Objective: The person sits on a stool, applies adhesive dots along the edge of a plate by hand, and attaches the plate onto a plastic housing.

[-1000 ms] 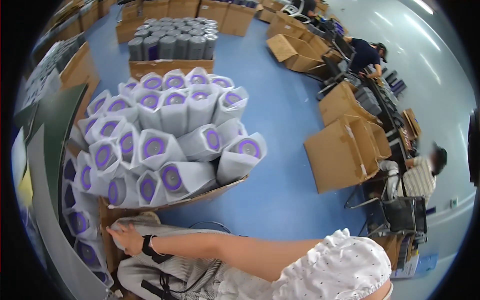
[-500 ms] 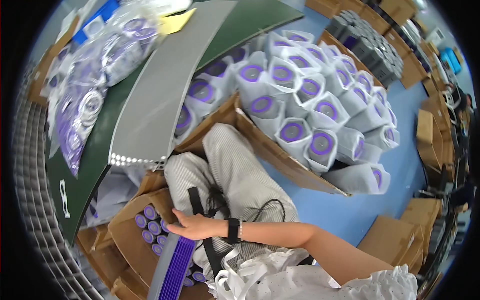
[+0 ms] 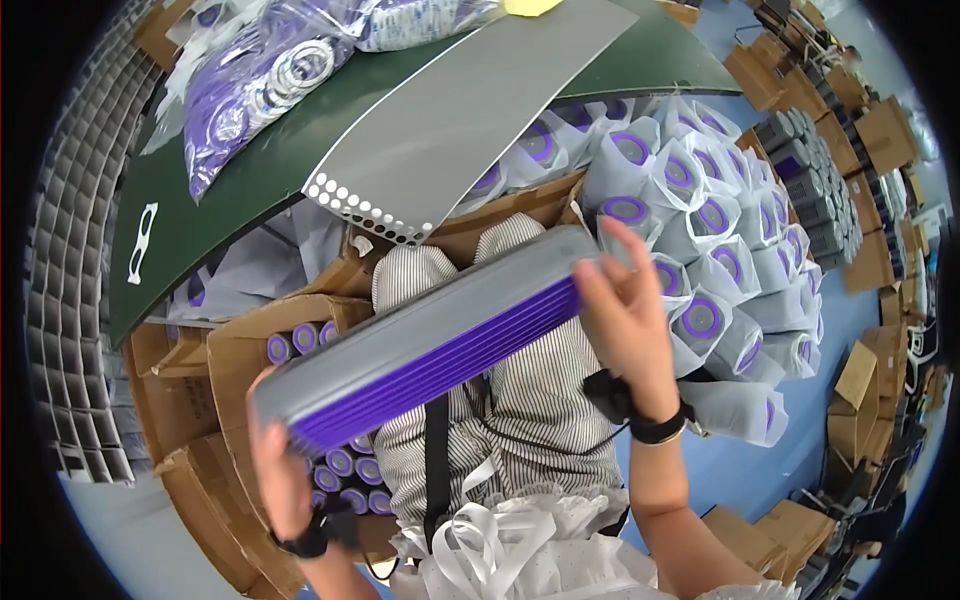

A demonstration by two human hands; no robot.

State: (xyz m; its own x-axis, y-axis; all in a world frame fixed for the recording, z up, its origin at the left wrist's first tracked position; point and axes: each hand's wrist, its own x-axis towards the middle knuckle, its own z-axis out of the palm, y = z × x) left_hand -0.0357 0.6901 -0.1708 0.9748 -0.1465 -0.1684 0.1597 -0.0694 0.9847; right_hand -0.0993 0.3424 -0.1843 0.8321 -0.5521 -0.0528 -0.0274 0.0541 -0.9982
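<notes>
A long grey casing with a purple slatted side (image 3: 440, 375) is held aslant above my lap, its right end higher. My left hand (image 3: 280, 485) grips its lower left end, somewhat blurred. At the upper right end my right hand (image 3: 635, 315) holds it between thumb and fingers. Below its left part stands an open cardboard box (image 3: 235, 365) with several upright grey cylinders with purple rings (image 3: 340, 462), partly hidden by the casing.
Ahead, a dark green table (image 3: 235, 195) carries a grey sheet with white dots (image 3: 440, 110) and bags of purple parts (image 3: 270, 95). At right, many wrapped cylinders (image 3: 712, 215) fill a large carton. Grey grid racks (image 3: 75, 270) line the left side.
The casing has risen from beside the box at lower left to across my lap. My left hand has come into view on its left end. The head view has shifted.
</notes>
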